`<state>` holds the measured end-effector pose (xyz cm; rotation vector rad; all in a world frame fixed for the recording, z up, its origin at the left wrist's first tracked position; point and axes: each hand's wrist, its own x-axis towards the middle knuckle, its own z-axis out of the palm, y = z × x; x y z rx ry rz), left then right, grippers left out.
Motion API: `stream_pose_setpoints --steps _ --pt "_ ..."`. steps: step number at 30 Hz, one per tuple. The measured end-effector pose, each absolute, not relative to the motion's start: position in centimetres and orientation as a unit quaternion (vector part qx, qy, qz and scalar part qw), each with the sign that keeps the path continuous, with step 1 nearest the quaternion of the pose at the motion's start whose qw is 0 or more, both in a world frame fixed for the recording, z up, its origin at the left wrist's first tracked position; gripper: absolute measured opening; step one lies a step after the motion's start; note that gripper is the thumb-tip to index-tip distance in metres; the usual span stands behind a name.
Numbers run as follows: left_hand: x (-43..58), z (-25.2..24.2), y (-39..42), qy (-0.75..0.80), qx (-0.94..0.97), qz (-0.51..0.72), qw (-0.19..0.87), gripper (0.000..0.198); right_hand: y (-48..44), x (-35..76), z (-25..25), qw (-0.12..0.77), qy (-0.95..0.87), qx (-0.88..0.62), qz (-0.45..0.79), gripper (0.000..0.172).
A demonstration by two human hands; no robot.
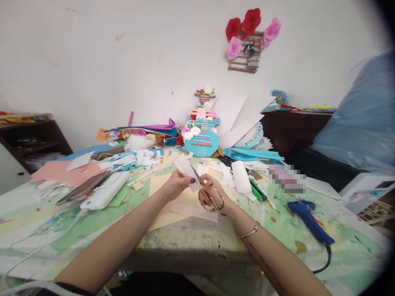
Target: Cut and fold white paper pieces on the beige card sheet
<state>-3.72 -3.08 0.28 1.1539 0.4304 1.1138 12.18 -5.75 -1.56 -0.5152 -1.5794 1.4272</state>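
Between the thumb and fingers of my left hand is a white paper strip, tilted up and away from me. My right hand has its fingers through the gold handles of a pair of scissors. The scissor blades lie against the right edge of the strip; whether they are cutting into it I cannot tell. Below both hands, another pale paper strip lies across a cream sheet near the table's front edge.
A blue glue gun lies at the right with its cord. At the left are a white power bank and a phone. A white roll, paper scraps and a blue paper instrument stand farther back.
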Motion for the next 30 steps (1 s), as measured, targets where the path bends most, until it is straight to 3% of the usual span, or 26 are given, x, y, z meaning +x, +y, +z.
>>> stream_pose_setpoints --steps 10,30 --pt "-4.2 0.1 -2.1 0.213 0.429 0.567 0.671 0.014 -5.5 12.3 -1.9 0.445 -0.629 -0.202 0.605 0.055" --pt "-3.3 -0.5 -3.1 0.241 0.464 0.512 0.682 0.018 -5.7 12.3 -1.5 0.461 -0.59 -0.238 0.618 0.052"
